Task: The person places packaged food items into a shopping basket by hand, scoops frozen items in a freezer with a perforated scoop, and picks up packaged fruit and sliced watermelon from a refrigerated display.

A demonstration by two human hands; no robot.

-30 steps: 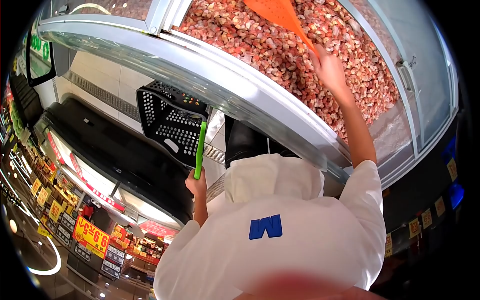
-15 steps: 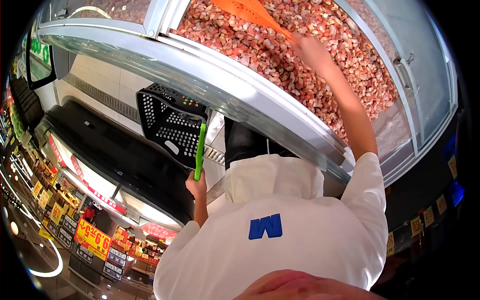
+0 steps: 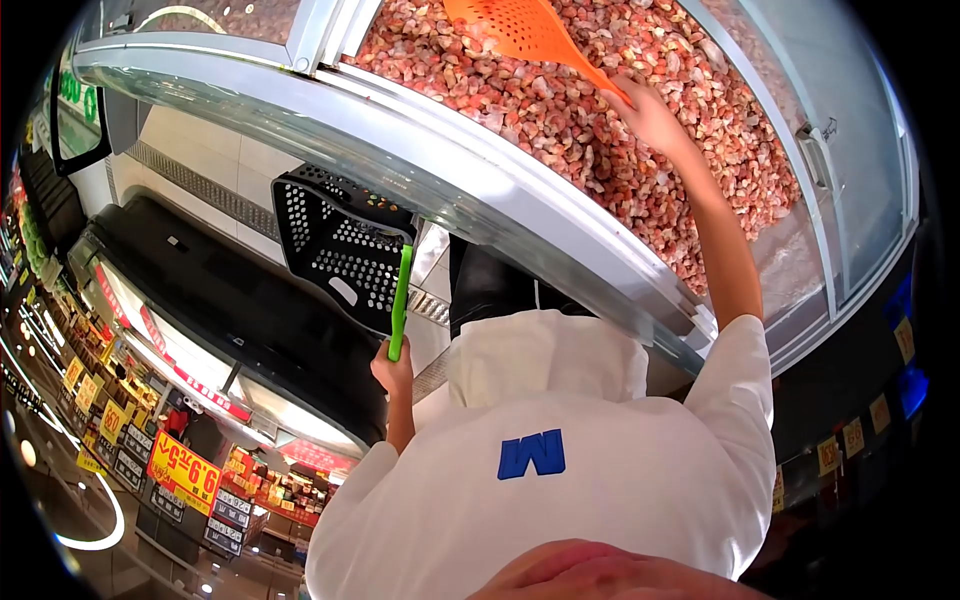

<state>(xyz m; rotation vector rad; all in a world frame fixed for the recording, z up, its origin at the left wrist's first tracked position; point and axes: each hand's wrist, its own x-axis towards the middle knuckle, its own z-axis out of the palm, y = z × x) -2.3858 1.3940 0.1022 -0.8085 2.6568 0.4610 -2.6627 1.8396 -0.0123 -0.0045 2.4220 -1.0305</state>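
My right hand [image 3: 652,117] is closed on the handle of an orange perforated scoop [image 3: 520,30], whose bowl lies over a bed of small reddish-pink pieces, shrimp-like in look [image 3: 560,110]. Some pieces rest at the scoop's edge. The pieces fill an open freezer chest. Lower at the left, my left hand [image 3: 393,368] grips the green handle [image 3: 401,305] of a black perforated basket [image 3: 345,245], which hangs beside my legs. A white label-like patch shows inside the basket.
The freezer's white rim [image 3: 450,150] runs between my body and the pieces, with a sliding glass lid [image 3: 850,130] at the right. A long black case [image 3: 230,290] stands behind the basket. Yellow price signs [image 3: 185,472] and shelves are at the lower left.
The scoop first swung left and up with my right hand, then came back somewhat to the right and down, showing more of its holed bowl. My left hand and the basket have barely moved.
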